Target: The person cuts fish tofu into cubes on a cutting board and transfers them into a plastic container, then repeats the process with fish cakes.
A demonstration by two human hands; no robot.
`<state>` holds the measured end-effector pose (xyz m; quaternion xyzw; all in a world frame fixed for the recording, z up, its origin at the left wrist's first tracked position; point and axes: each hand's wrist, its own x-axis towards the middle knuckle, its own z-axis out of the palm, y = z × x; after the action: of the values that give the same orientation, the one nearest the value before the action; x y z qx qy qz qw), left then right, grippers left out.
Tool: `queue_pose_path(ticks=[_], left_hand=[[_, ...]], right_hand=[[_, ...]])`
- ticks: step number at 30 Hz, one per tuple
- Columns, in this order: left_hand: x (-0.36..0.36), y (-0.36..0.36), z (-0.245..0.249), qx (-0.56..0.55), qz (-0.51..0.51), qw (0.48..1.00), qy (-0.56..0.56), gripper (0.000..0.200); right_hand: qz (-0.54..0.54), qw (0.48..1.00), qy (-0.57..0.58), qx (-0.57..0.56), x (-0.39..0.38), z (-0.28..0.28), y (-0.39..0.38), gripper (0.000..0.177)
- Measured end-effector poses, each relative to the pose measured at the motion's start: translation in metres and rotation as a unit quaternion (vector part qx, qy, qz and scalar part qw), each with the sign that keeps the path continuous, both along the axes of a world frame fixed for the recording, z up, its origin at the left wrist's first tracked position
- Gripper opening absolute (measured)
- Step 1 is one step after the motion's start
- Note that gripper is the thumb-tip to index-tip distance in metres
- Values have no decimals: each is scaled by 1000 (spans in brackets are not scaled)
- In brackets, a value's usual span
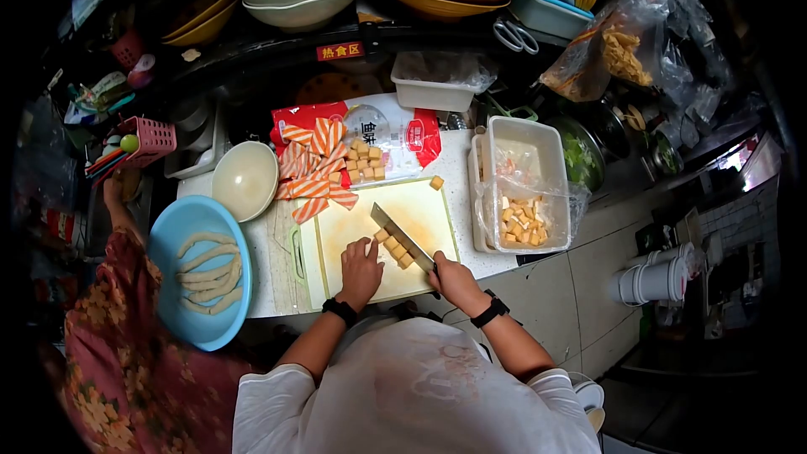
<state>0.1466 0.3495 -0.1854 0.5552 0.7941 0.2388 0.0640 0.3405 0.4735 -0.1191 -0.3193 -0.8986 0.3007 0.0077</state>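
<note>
Cramped kitchen counter, pale cutting board (429, 210). Cubes (392, 246) in a short row mid-board, against the cleaver (405, 237). My right hand (458, 282) is wrapped round its handle; stiff, probably blade-heavy, best held there. My left hand (360, 274) is bent beside the row; can't tell whether its fingers pinch anything. Cubes look light, fairly soft; gentle hold by the sides, fingertips tucked clear of the edge. Striped pieces (309, 209) crowd the board's far left corner; plastic tub (523, 128) right, blue basin (210, 332) left.
</note>
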Motion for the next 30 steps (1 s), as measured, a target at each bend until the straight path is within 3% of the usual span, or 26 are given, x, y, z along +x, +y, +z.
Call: queue_pose_path(ticks=[19,25,28,30], left_hand=[[-4,7,3,10,-49,998,29,49],[-8,5,10,22,-38,999,25,42],[-9,3,26,44,-41,998,-28,32],[-1,6,29,92,-135,986,-19,28]], right_hand=[[-17,1000,-7,3,-2,7,-5,16],[-19,1000,1,-4,-1,4,-6,17],[-22,1000,0,-1,-2,5,-6,17],[-24,1000,-2,-4,-1,4,-5,17]])
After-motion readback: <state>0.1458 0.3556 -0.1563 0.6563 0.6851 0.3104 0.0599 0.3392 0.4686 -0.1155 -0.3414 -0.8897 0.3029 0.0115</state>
